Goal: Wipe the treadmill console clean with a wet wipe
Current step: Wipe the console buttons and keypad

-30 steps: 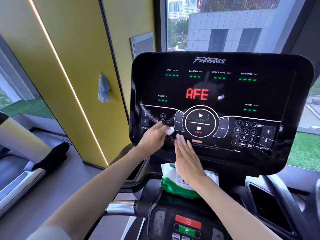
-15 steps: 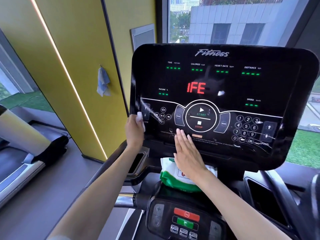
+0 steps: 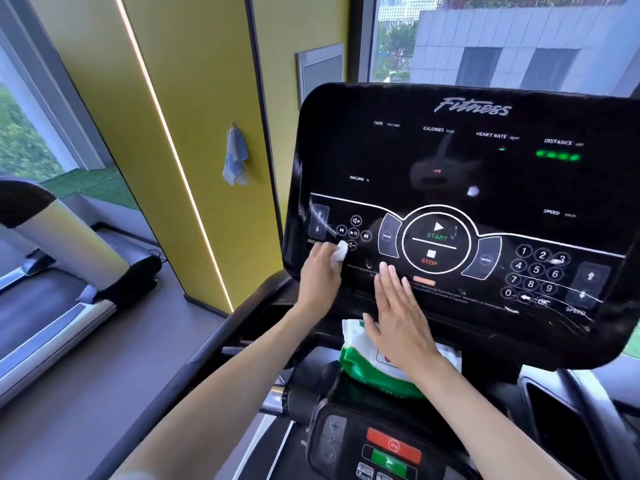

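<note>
The black glossy treadmill console (image 3: 450, 161) fills the upper right of the head view, with a START/STOP ring in its middle and a number pad at right. My left hand (image 3: 320, 275) grips a small bunched white wet wipe (image 3: 340, 251) against the console's lower left, just below the incline and media buttons. Wet streaks show on the incline button above it. My right hand (image 3: 398, 306) lies flat with straight fingers on the console's bottom edge, below the STOP mark. White smears remain around the speed buttons at lower right.
A green and white wipes pack (image 3: 363, 355) lies in the tray under my right hand. Below it sits a lower control panel (image 3: 381, 448) with red and green buttons. A yellow wall with a hanging blue cloth (image 3: 235, 157) stands left, and another treadmill (image 3: 52, 271) beyond.
My left hand with the wipe swept from the middle to the console's left edge, then back a little rightward and down. The red display letters went dark. My right hand stayed put.
</note>
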